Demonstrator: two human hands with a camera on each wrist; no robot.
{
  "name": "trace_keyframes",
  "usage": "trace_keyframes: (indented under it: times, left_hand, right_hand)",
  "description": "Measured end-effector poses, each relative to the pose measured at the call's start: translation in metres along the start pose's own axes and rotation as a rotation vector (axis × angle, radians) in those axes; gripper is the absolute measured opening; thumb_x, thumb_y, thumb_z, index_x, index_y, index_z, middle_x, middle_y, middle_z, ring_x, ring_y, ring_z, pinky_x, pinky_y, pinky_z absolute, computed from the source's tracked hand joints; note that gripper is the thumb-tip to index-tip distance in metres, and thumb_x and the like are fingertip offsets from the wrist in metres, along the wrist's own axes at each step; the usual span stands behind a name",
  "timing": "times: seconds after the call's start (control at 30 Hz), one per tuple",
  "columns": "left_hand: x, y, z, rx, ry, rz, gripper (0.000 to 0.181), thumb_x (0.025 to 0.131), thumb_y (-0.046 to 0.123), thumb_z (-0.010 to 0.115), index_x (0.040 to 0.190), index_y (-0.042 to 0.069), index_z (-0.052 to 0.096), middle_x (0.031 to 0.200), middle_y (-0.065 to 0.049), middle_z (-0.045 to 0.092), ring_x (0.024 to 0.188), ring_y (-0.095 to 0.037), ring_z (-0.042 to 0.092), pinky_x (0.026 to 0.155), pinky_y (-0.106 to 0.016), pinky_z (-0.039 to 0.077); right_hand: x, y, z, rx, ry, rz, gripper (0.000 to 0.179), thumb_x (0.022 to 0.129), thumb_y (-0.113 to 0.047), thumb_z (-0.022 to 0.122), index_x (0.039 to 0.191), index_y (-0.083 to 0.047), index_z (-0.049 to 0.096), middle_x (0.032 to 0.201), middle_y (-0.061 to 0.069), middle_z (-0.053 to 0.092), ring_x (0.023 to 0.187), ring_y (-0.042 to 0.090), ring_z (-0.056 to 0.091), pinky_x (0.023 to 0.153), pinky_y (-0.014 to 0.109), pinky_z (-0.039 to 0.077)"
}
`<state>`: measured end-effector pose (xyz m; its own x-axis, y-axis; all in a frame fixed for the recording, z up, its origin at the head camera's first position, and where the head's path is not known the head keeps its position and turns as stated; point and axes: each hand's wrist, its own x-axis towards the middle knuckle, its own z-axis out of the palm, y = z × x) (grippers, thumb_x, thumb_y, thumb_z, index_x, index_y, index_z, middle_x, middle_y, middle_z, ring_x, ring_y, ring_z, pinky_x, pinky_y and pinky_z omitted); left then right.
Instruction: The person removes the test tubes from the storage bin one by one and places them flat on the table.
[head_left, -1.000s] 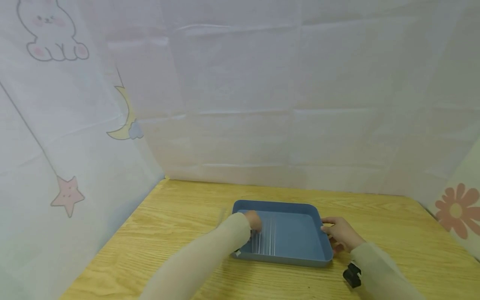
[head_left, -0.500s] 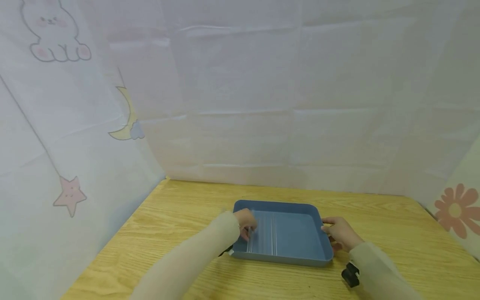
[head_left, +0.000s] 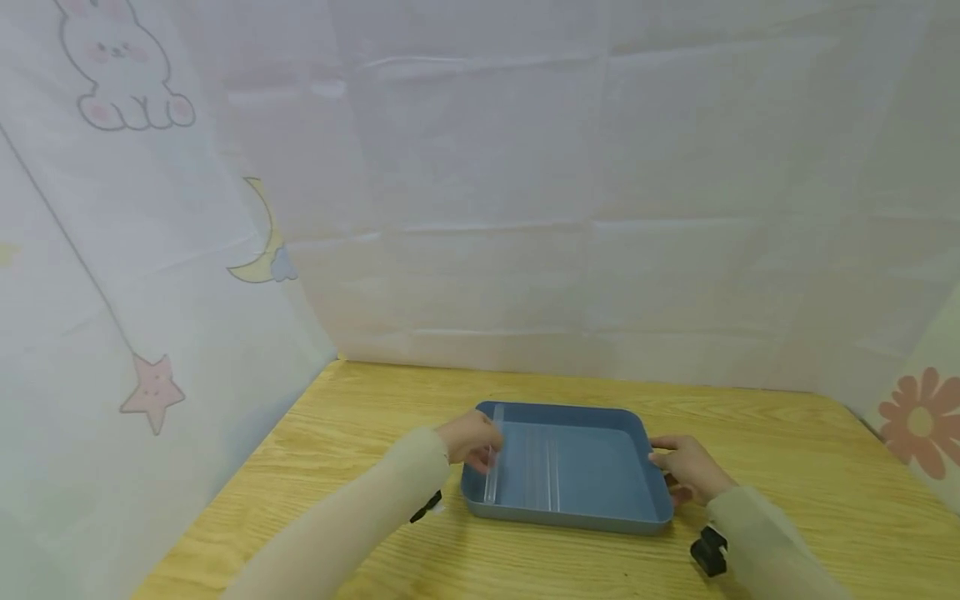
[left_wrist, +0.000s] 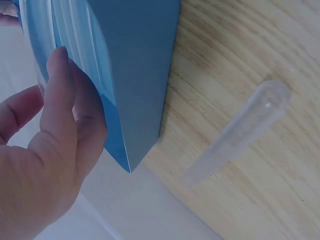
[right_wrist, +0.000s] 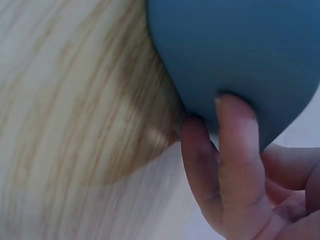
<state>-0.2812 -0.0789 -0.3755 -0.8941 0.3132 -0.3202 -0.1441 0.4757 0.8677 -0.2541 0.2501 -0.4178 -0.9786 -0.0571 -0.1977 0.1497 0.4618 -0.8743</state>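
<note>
A shallow blue tray (head_left: 600, 467) sits on the wooden table. My left hand (head_left: 474, 440) is over its left end, fingers curled at a clear plastic tube (head_left: 491, 487) that lies lengthwise along that side. In the left wrist view the left hand (left_wrist: 55, 135) hides the tube. Several more clear tubes (head_left: 551, 475) lie side by side near the tray's middle. At the right wall my right hand (head_left: 690, 468) grips the tray. The right wrist view shows fingertips (right_wrist: 237, 112) against the outside of the blue tray (right_wrist: 240, 50), other fingers passing behind its edge.
One clear tube (left_wrist: 240, 132) lies on the table beside the tray's left wall; my left arm hides it in the head view. A pale printed sheet (head_left: 480, 208) hangs behind the wooden table (head_left: 375, 392) and along its left and right sides.
My left hand has moved left inside the tray with one clear tube, parting it from the others. My right hand stays at the right wall. The head view has shifted slightly.
</note>
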Motion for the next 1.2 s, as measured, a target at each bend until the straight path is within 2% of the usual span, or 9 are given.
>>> trace_keyframes:
  times: [0.13, 0.3, 0.37, 0.57, 0.93, 1.2]
  left_hand:
    - [-0.007, -0.003, -0.002, -0.022, 0.004, 0.014, 0.029, 0.089, -0.003, 0.056, 0.116, -0.013, 0.054, 0.100, -0.016, 0.058, 0.070, -0.021, 0.058, 0.063, -0.034, 0.057]
    - [-0.011, -0.007, -0.002, -0.053, 0.046, 0.015, 0.044, 0.088, -0.003, 0.057, 0.129, -0.013, 0.043, 0.103, -0.019, 0.058, 0.077, -0.026, 0.062, 0.065, -0.036, 0.058]
    - [-0.012, -0.009, -0.002, -0.065, 0.060, 0.015, 0.046, 0.088, -0.003, 0.057, 0.130, -0.014, 0.041, 0.104, -0.020, 0.058, 0.078, -0.027, 0.063, 0.065, -0.036, 0.058]
    - [-0.014, -0.013, -0.004, -0.092, 0.099, 0.028, 0.046, 0.089, -0.001, 0.058, 0.131, -0.010, 0.042, 0.108, -0.020, 0.057, 0.080, -0.027, 0.063, 0.062, -0.034, 0.057]
    - [-0.019, -0.022, -0.007, -0.120, 0.119, 0.058, 0.046, 0.087, -0.001, 0.057, 0.130, -0.010, 0.043, 0.105, -0.019, 0.057, 0.074, -0.022, 0.058, 0.056, -0.028, 0.053]
    - [-0.023, -0.029, -0.016, -0.109, 0.119, 0.083, 0.048, 0.086, 0.000, 0.056, 0.130, -0.011, 0.044, 0.100, -0.021, 0.060, 0.073, -0.021, 0.059, 0.063, -0.035, 0.056]
  right_hand:
    - [-0.001, 0.001, -0.001, -0.009, 0.002, 0.003, 0.047, 0.102, -0.003, 0.043, 0.141, 0.019, 0.028, 0.092, 0.016, 0.063, 0.064, 0.022, 0.059, 0.049, 0.033, 0.051]
    - [-0.001, 0.002, -0.002, -0.013, 0.005, 0.011, 0.047, 0.102, -0.003, 0.043, 0.141, 0.019, 0.029, 0.094, 0.017, 0.062, 0.064, 0.021, 0.059, 0.050, 0.033, 0.051]
    - [-0.002, 0.002, -0.002, -0.011, 0.005, 0.017, 0.047, 0.102, -0.003, 0.043, 0.141, 0.019, 0.029, 0.094, 0.017, 0.062, 0.065, 0.022, 0.059, 0.049, 0.033, 0.051]
    - [-0.003, 0.001, -0.002, -0.003, -0.001, 0.033, 0.047, 0.102, -0.001, 0.043, 0.141, 0.019, 0.028, 0.090, 0.015, 0.065, 0.065, 0.022, 0.062, 0.050, 0.033, 0.052]
    - [-0.002, 0.002, -0.002, -0.012, -0.002, 0.018, 0.047, 0.102, -0.002, 0.043, 0.142, 0.018, 0.028, 0.090, 0.014, 0.063, 0.065, 0.022, 0.061, 0.050, 0.034, 0.052]
    - [-0.001, 0.000, -0.002, -0.003, -0.004, 0.015, 0.047, 0.102, -0.002, 0.043, 0.142, 0.018, 0.029, 0.091, 0.014, 0.064, 0.066, 0.022, 0.062, 0.048, 0.034, 0.052]
